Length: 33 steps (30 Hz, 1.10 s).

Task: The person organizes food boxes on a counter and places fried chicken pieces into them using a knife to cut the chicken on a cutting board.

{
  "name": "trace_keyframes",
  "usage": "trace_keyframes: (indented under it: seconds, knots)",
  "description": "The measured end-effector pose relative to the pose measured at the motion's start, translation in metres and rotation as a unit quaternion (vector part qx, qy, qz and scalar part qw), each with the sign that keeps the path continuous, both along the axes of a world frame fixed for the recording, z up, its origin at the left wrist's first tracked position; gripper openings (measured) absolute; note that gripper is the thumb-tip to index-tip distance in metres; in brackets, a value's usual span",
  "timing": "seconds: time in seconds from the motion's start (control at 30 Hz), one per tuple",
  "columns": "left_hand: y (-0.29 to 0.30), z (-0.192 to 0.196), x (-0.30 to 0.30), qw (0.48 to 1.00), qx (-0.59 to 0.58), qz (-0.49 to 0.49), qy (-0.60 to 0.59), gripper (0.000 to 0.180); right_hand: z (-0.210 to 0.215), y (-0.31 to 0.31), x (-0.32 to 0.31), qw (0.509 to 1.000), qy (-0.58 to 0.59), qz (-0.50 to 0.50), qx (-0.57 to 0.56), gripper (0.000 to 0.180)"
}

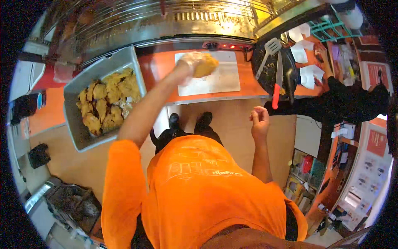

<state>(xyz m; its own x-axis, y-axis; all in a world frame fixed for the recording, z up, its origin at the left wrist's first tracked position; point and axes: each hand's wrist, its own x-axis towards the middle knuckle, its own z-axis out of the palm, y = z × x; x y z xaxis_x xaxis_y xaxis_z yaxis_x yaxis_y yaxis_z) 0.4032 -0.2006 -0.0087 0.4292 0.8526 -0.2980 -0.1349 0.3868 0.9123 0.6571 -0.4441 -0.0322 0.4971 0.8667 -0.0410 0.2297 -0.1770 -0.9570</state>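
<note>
My left hand (190, 62), in a see-through glove and blurred by motion, is closed on a yellow-brown piece of chicken (206, 66) at the white cutting board (226, 81). Whether the piece touches the board I cannot tell. To the left, a grey tub (139, 68) holds several similar coated chicken pieces (110, 99). My right hand (260, 120) hangs in front of the counter, right of the board. Its fingers are loosely bent and apart from the thumb, with nothing visible in them.
Right of the board, a dark round pan (260, 62) carries a slotted spatula (271, 46) and a red-handled knife (277, 79). A co-worker in black (348, 99) reaches over the counter beyond it, near white papers (309, 74). A metal-racked warmer (166, 29) stands behind the counter.
</note>
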Motion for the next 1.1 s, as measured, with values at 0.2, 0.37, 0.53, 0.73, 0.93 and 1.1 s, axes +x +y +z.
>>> trace_keyframes:
  seconds: [0.2,0.37,0.53,0.73,0.93,1.1]
  knots:
    - [0.039,-0.137,0.087,0.950,0.220,-0.067,0.212,0.028,-0.034,-0.006,0.082,0.989,-0.099,-0.071,0.088,0.010]
    - [-0.003,-0.105,0.093,0.913,0.319,-0.008,0.256,0.053,-0.020,0.048,0.144,0.883,-0.458,-0.094,-0.043,0.038]
    - [-0.025,-0.110,0.075,0.845,0.430,0.177,0.262,0.063,-0.044,0.094,0.174,0.889,-0.425,-0.047,-0.161,0.051]
    - [-0.081,-0.085,0.076,0.893,0.330,0.261,0.162,0.073,-0.052,0.104,0.205,0.915,-0.284,-0.042,-0.282,0.048]
    - [-0.095,-0.033,0.083,0.901,0.313,0.294,-0.061,0.093,-0.006,0.047,0.132,0.952,-0.187,-0.115,-0.212,0.041]
    - [-0.099,-0.019,0.113,0.905,0.091,0.374,-0.180,0.076,0.006,0.020,0.008,0.992,0.126,0.001,-0.017,0.041]
